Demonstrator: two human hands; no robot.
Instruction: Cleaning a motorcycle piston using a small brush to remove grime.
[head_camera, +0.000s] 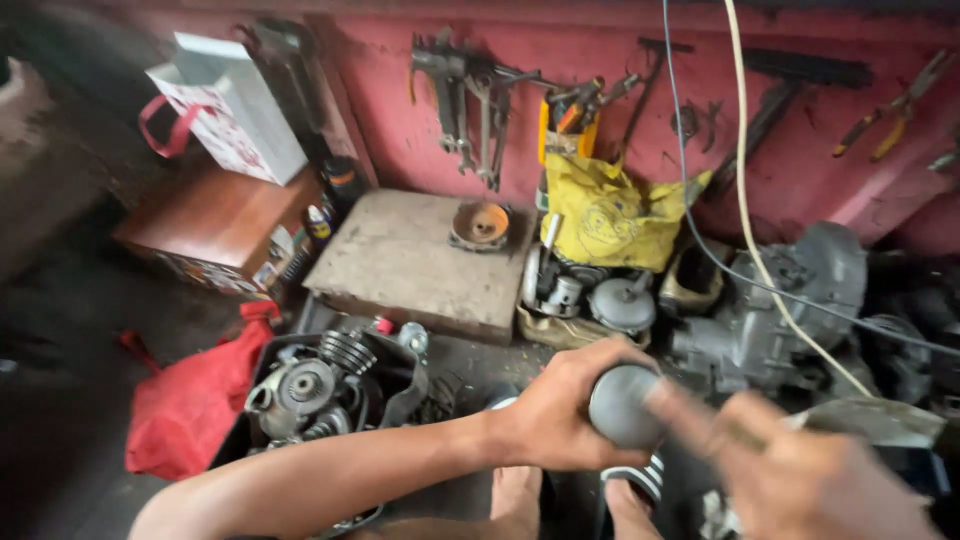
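Red painted wall (420, 120) fills the top of the view, from ten o'clock to two o'clock, and wrenches and pliers (470, 100) hang on it near twelve o'clock. Two cables, one blue-grey (700, 240) and one cream (745, 200), come down across the wall toward three o'clock. Below the wall, at three o'clock, lies a big grey engine case (790, 300), dirty with oil. Near the middle stands a flat wooden block (410, 260), and on its far corner sits a small rusty round part (481, 224). Just beside the block, toward one o'clock, a yellow cloth bag (610, 215) leans on the wall, with a tray of metal engine parts (590, 300) in front of it. At ten o'clock a brown box (215, 225) carries a white gift bag with red handles (225, 105). At eight o'clock a red cloth bag (195, 400) lies on the dark floor, touching a black crate of engine pieces (320, 385). At five o'clock the left hand (555, 410) is closed around a grey metal cylinder (622, 405), holding it above the person's sandalled feet (640, 480). The right hand (810, 475) is blurred at four o'clock, just beside the cylinder; its fingers seem closed on something thin, but I cannot tell what.
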